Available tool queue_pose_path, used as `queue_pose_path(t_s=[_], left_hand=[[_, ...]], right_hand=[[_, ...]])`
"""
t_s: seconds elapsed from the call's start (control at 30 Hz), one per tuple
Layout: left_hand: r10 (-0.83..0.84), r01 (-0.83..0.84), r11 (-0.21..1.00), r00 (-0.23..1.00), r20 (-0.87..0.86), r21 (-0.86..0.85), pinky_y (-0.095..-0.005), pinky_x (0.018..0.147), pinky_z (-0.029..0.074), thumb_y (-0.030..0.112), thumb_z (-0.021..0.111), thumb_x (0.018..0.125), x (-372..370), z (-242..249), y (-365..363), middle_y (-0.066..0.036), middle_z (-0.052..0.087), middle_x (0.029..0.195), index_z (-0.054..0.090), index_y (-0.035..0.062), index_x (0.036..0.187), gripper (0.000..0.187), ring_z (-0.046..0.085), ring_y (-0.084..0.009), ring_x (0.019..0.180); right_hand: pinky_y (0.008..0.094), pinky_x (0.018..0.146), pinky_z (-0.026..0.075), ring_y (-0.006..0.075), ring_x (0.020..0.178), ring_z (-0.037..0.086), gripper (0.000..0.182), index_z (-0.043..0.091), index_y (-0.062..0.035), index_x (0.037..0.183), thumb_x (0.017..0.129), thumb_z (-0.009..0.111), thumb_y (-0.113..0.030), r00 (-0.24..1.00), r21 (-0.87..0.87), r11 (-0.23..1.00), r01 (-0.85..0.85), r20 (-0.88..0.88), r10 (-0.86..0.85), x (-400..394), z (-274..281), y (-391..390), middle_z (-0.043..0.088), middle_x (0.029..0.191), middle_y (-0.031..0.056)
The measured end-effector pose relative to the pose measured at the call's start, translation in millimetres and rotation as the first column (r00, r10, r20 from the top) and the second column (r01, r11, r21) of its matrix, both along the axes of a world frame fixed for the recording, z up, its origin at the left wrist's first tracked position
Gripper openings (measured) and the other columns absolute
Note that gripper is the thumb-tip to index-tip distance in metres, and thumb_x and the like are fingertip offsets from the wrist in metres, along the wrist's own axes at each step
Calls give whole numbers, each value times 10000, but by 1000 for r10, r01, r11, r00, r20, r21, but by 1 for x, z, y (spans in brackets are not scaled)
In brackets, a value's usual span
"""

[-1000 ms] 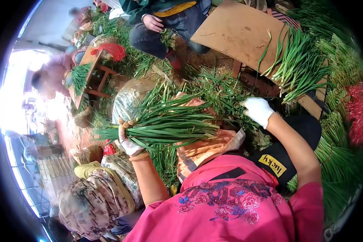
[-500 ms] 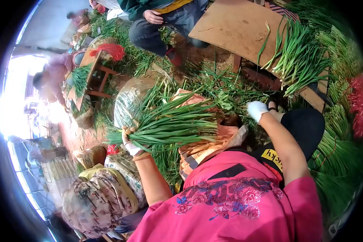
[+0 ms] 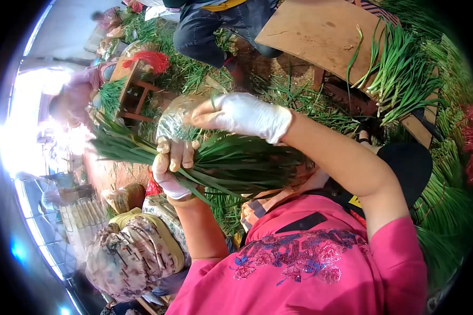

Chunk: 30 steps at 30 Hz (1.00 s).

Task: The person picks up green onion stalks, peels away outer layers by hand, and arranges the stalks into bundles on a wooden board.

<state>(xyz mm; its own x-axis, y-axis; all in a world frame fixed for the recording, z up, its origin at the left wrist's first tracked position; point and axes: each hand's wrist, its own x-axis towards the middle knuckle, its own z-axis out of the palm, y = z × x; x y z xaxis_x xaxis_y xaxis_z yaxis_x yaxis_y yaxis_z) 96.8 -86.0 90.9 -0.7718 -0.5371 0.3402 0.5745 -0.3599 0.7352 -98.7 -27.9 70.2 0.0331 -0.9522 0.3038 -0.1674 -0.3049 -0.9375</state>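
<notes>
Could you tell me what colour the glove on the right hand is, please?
White. The right hand shows it clearly in the head view, above the bunch.

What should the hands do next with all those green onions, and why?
Probably bring the right hand down onto the bunch of green onions to wrap or steady it: the left hand grips the bunch alone, while the right hovers just above with something thin and green at its fingers.
</notes>
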Motion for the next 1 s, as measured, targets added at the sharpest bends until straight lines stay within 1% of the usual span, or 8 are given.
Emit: queue_pose_path(t_s=[0.1, 0.27, 0.37, 0.57, 0.67, 0.73, 0.9, 1.0], left_hand=[[260, -251, 950, 965, -26, 186, -351, 799, 478, 172, 553, 913, 0, 2, -1, 34, 521, 701, 565, 97, 967, 93, 512, -137, 667], [443, -455, 828, 889, 115, 327, -391, 800, 488, 172, 564, 877, 83, -123, -67, -44, 633, 808, 601, 95, 875, 85, 588, -198, 818], [547, -610, 719, 792, 271, 333, -438, 819, 470, 226, 474, 912, 98, -170, -58, -41, 634, 814, 625, 105, 827, 211, 576, -241, 798], [572, -662, 582, 746, 341, 473, -393, 807, 483, 236, 538, 892, 90, -167, -58, -15, 597, 764, 590, 115, 887, 132, 570, -184, 722], [601, -746, 529, 666, 442, 405, -365, 791, 486, 220, 560, 881, 102, -176, -61, 5, 589, 750, 572, 106, 940, 129, 565, -153, 692], [585, -711, 516, 700, 409, 478, -363, 791, 485, 221, 567, 876, 110, -175, -51, 7, 593, 751, 574, 101, 961, 147, 564, -150, 699], [579, -653, 569, 750, 320, 501, -400, 867, 478, 205, 573, 870, 107, -164, -36, -32, 639, 874, 615, 93, 1040, 208, 594, -187, 846], [582, -621, 629, 775, 247, 467, -447, 921, 450, 179, 564, 863, 103, -152, -37, -59, 624, 956, 616, 80, 980, 161, 576, -215, 939]], right_hand=[[285, 810, 458, 119, 862, 602, 510, 643, -20, 1091, 928, 486, -477, 956, 570, 772, -281, 101, 274, 10, -39, -6, 674, 966, 89], [247, 993, 383, 131, 1159, 498, 555, 433, -32, 1357, 964, 452, -423, 692, 632, 518, -576, 715, -103, -21, -124, 98, 516, 1316, 71], [295, 979, 409, 199, 1127, 548, 732, 342, -45, 1407, 857, 621, -439, 991, 639, 759, -126, 108, 74, -16, -125, 134, 563, 1261, 136], [433, 670, 507, 356, 735, 637, 193, 699, -106, 872, 784, 551, -193, 716, 437, 776, 456, -698, -28, -63, -167, 160, 656, 787, 180], [318, 448, 342, 158, 429, 424, 196, 688, -111, 760, 807, 667, -300, 704, 730, 436, 527, -87, -705, -135, -248, 180, 490, 513, 19], [251, 332, 158, 70, 301, 204, 195, 652, -175, 745, 734, 768, -332, 360, 953, -148, 264, -240, -902, -170, -236, 178, 317, 427, -101], [216, 381, 190, 43, 392, 277, 154, 718, -125, 774, 743, 726, -276, 707, 859, 430, 277, 121, -697, -85, -158, 155, 364, 482, -80], [296, 558, 495, 176, 590, 628, 332, 699, -53, 865, 840, 640, -378, 877, 680, 671, 296, 85, -473, -48, -129, 134, 682, 711, 61]])
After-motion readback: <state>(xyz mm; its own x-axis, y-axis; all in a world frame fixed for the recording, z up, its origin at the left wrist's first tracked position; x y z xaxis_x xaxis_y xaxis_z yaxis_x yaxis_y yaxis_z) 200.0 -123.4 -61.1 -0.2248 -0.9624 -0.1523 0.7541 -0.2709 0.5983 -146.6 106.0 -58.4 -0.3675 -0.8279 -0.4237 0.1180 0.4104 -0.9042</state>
